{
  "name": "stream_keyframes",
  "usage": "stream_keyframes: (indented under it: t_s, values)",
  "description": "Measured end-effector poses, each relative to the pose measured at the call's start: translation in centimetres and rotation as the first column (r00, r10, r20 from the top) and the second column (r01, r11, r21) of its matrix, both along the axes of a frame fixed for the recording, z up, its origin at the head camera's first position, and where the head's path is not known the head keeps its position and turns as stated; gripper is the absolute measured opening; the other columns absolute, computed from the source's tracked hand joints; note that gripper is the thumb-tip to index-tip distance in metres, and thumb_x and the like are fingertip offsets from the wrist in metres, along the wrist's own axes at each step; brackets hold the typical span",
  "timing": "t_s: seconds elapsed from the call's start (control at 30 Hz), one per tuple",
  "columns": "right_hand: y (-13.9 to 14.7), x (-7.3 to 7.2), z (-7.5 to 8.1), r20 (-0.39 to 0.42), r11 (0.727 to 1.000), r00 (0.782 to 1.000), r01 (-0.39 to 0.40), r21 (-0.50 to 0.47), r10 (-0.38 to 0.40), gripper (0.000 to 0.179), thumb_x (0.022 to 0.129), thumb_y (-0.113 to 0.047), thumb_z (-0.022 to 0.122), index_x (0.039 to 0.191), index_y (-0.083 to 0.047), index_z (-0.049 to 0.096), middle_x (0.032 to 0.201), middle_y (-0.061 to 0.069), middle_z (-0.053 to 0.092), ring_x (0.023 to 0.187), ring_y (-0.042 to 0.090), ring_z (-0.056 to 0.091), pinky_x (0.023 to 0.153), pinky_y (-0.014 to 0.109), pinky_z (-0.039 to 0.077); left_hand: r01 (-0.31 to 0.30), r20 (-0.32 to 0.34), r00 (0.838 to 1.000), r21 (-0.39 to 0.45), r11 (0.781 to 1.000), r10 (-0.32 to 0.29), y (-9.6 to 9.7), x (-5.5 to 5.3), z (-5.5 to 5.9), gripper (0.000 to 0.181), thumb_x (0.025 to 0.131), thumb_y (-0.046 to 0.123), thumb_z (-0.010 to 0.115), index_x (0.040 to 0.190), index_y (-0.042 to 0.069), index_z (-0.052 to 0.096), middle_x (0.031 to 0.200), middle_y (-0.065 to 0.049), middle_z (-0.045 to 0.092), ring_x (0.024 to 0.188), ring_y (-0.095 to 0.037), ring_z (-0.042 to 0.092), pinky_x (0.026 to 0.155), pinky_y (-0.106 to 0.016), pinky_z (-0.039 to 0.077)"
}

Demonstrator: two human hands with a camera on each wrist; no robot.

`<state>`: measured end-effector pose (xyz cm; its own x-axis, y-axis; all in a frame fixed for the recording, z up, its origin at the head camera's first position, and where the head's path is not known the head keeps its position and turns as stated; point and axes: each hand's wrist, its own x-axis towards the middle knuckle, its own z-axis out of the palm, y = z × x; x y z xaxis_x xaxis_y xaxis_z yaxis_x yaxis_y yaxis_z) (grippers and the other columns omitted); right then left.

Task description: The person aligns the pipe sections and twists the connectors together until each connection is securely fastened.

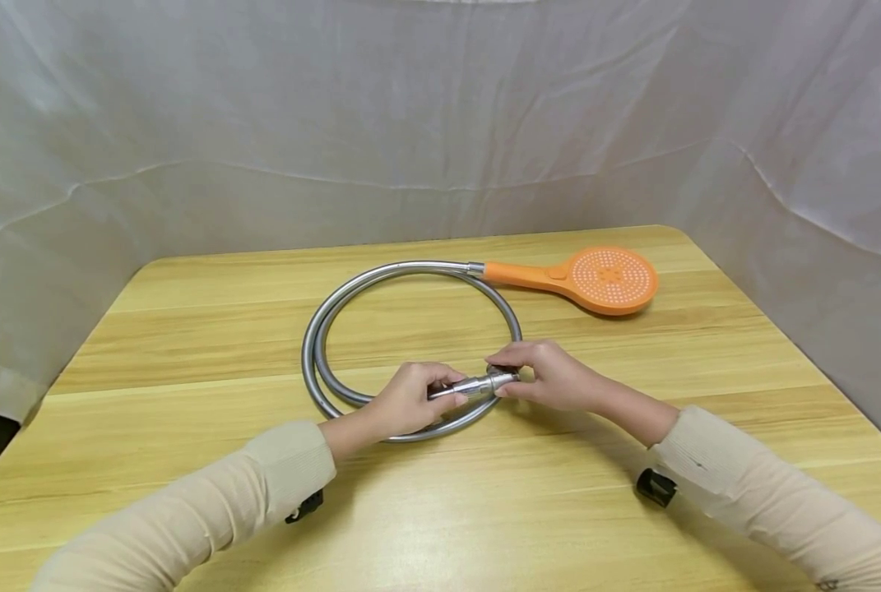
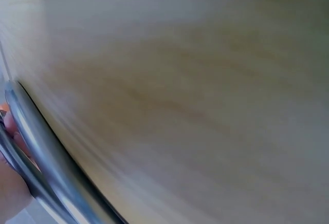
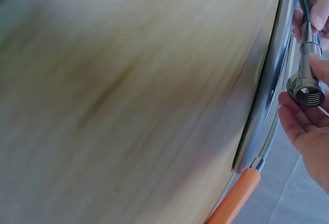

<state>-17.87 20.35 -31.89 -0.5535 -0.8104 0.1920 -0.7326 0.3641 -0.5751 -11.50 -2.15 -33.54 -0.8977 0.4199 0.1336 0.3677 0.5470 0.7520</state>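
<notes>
Hands (image 1: 410, 399) (image 1: 554, 378) gripping silvery hose end (image 1: 474, 386), glossy, threaded inside

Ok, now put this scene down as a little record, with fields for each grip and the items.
Left grip: holds the hose close to the metal fitting
Right grip: pinches the metal fitting
Fitting opening: threaded inside
Hose: grey, looped on the table
Shower head: orange, joined to the hose, spray face up
Table: light wood grain

Room inside hose loop (image 1: 308, 355), apparently
</notes>
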Motion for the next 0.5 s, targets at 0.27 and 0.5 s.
stream_keyframes:
  t_s: [0.27,0.5]
  values:
    - [0.04,-0.14,-0.17,-0.009,1.000,1.000,0.003,0.004,-0.003,0.039,0.080,-0.011,0.071,0.115,0.003,0.063,0.112,0.015,0.066,0.103,0.027,0.062,0.087,0.040,0.051,-0.014,-0.020,1.000,-0.002,1.000,0.014,0.19,0.10,0.05,0.018,0.083,0.008,0.068,0.099,-0.001,0.065,0.076,-0.009,0.064,0.054,-0.003,0.044,0.046,-0.015,0.038]
    - [0.04,-0.07,-0.17,-0.011,1.000,1.000,0.006,0.002,-0.006,0.038,0.080,-0.010,0.071,0.115,0.003,0.062,0.113,0.015,0.066,0.103,0.027,0.062,0.087,0.040,0.050,-0.020,-0.009,1.000,0.008,1.000,0.020,0.26,0.04,0.10,0.020,0.083,0.008,0.068,0.100,-0.001,0.063,0.080,-0.010,0.065,0.054,-0.003,0.046,0.046,-0.015,0.039]
